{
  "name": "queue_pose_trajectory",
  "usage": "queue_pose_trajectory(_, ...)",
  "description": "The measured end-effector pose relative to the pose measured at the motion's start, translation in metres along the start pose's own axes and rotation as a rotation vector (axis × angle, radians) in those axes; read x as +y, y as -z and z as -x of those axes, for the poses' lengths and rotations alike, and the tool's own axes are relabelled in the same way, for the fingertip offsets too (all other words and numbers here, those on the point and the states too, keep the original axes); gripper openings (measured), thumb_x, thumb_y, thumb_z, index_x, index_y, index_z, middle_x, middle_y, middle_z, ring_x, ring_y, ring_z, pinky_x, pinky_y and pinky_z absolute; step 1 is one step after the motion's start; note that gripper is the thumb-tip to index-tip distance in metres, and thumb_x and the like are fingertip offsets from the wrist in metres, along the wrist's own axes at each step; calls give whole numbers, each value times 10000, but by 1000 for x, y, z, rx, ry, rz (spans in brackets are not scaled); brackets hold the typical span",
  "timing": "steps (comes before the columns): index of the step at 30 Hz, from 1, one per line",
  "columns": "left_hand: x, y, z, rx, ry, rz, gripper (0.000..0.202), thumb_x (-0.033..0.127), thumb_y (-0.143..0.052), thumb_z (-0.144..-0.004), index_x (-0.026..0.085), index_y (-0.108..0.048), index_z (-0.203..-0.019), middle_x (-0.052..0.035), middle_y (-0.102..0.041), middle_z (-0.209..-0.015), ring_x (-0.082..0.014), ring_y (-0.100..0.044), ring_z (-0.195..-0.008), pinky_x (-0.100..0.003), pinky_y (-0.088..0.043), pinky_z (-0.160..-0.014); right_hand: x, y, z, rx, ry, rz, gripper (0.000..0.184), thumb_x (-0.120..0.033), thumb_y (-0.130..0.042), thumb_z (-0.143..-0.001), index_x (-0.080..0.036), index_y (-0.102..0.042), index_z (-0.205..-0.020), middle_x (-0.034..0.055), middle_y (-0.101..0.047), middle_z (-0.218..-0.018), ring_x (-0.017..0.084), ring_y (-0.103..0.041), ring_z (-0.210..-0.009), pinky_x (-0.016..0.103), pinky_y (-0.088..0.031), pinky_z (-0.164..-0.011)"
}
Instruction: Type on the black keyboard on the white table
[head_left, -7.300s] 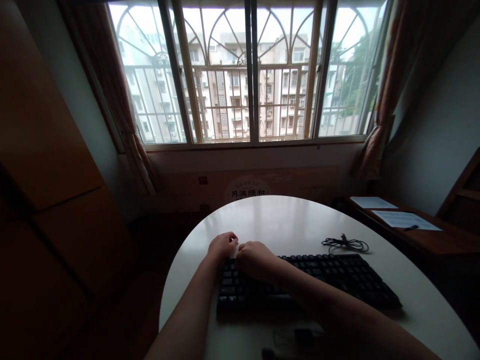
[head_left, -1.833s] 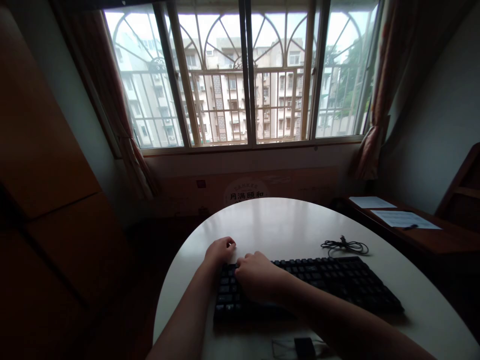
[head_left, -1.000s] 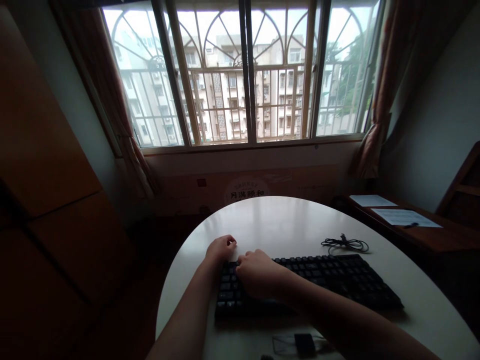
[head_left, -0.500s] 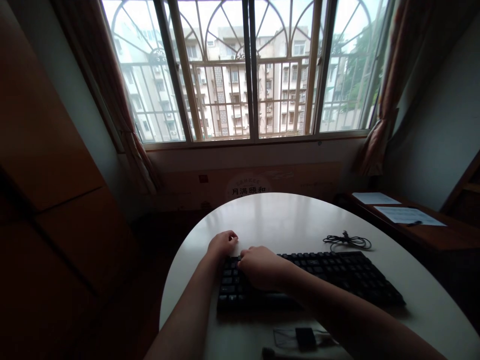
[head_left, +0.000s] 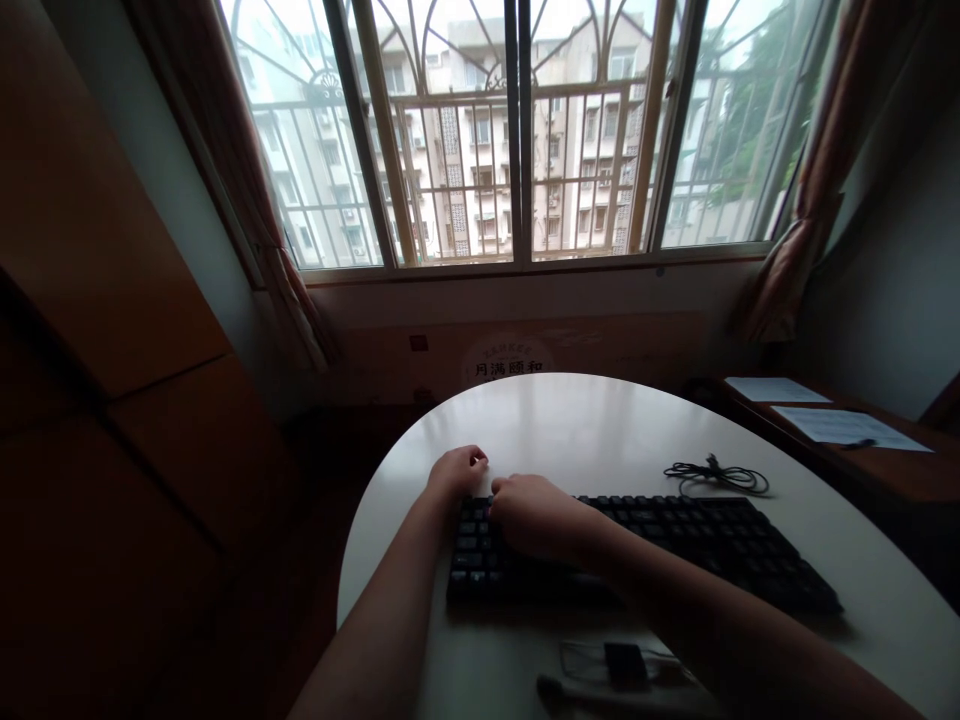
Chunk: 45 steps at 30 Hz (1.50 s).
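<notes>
In front of a wide window (head_left: 519,140) with metal bars (head_left: 480,97), a white table (head_left: 600,430) with a rounded far edge is standing, between a brown wooden cabinet (head_left: 112,250) on the left and a brown side table (head_left: 885,482) on the right. Around it all is rather dim. The left forearm (head_left: 390,590) goes nearly straight forward; the right forearm (head_left: 697,605) crosses slantwise over the black keyboard (head_left: 697,540), which lies on the white table, and hides a part of its keys. The left hand (head_left: 456,470) is by the far left corner of the keyboard, its fingers bent; if something is in it, I cannot tell. The right hand (head_left: 536,512) is curled narrow over the left end of the keys, just beside the other hand; a small reddish spot (head_left: 490,513) shows at its fingers, but whether it is a held thing, I cannot tell. Counting, I find one keyboard, one bundled cable (head_left: 718,477) behind its right half, one dark block (head_left: 625,664) and one dark brush-like object (head_left: 551,688) on the near side, two paper sheets (head_left: 851,428) on the side table, and two curtains (head_left: 787,275), one at each side of the window.
</notes>
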<state>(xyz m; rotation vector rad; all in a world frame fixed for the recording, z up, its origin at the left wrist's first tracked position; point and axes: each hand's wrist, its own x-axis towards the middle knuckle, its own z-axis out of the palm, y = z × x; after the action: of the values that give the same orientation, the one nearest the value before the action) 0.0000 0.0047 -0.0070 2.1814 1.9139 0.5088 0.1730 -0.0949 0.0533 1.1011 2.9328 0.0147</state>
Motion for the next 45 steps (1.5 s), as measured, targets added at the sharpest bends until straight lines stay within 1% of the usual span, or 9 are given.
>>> queue_pose_trajectory(9, 1, -1, 1, -24, 4, 11, 249, 360, -521, -824, 260, -714, -946, -12, -718, -945, -171, -625, -831, -238, -435, -679, 14, 4, 1, 25, 29, -124, 248, -188, -503, -838, -157, -692, -995, 92, -670, -950, 192, -608, -752, 249, -402, -632)
queue_pose_trajectory(15, 2, 1, 2, -34, 1, 18, 254, 363, -517, -827, 251, -710, -949, -17, -718, -956, -171, -622, -840, -234, -435, -689, 27, 9, 2, -52, 75, -236, 285, -189, -514, -827, -184, -710, -1034, 71, -673, -984, 166, -595, -767, 238, -415, -703)
queue_pose_trajectory(24, 2, 2, 2, -43, 1, 10, 256, 373, -516, -827, 254, -709, -947, -16, -714, -962, -179, -624, -840, -244, -437, -683, 37, 14, 6, -107, 89, -203, 310, -158, -531, -763, -211, -730, -995, 50, -686, -950, 158, -592, -753, 244, -418, -715)
queue_pose_trajectory(27, 2, 2, 1, -51, 6, 1, 260, 374, -510, -828, 259, -708, -951, -19, -711, -973, -183, -624, -849, -249, -440, -698, 31, 12, 8, -88, 34, -146, 270, -179, -526, -783, -176, -722, -968, 68, -688, -925, 168, -600, -725, 247, -422, -671)
queue_pose_trajectory(30, 2, 2, 0, -48, 5, -10, 258, 374, -513, -824, 259, -708, -947, -21, -713, -965, -183, -624, -850, -247, -436, -697, 15, 8, 9, -28, -20, -22, 221, -157, -529, -787, -127, -702, -921, 100, -679, -873, 194, -610, -700, 256, -423, -607)
queue_pose_trajectory(33, 2, 2, -1, -36, 2, -14, 254, 371, -512, -821, 257, -707, -935, -22, -714, -965, -187, -625, -845, -252, -428, -673, -2, 7, 9, 19, -30, 71, 180, -113, -522, -787, -125, -695, -834, 117, -667, -857, 219, -622, -716, 272, -441, -614)
queue_pose_trajectory(35, 1, 2, -1, -32, 2, -17, 250, 369, -509, -821, 257, -706, -927, -23, -714, -958, -190, -626, -847, -256, -423, -664, -9, 8, 10, 11, -53, 78, 166, -113, -537, -787, -128, -695, -837, 122, -663, -860, 234, -629, -737, 280, -456, -619)
queue_pose_trajectory(38, 0, 3, -1, -29, -4, -16, 241, 367, -513, -821, 257, -704, -917, -25, -714, -950, -191, -626, -854, -258, -419, -664, -13, 11, 11, -4, -51, 75, 167, -113, -539, -795, -132, -697, -846, 123, -659, -870, 239, -634, -745, 289, -472, -625)
queue_pose_trajectory(45, -1, 2, -2, -24, 7, -1, 233, 364, -519, -822, 263, -704, -919, -14, -715, -933, -186, -626, -843, -257, -413, -650, -10, 11, 11, -11, -40, 62, 155, -116, -540, -807, -123, -681, -869, 114, -653, -872, 232, -631, -736, 299, -479, -636)
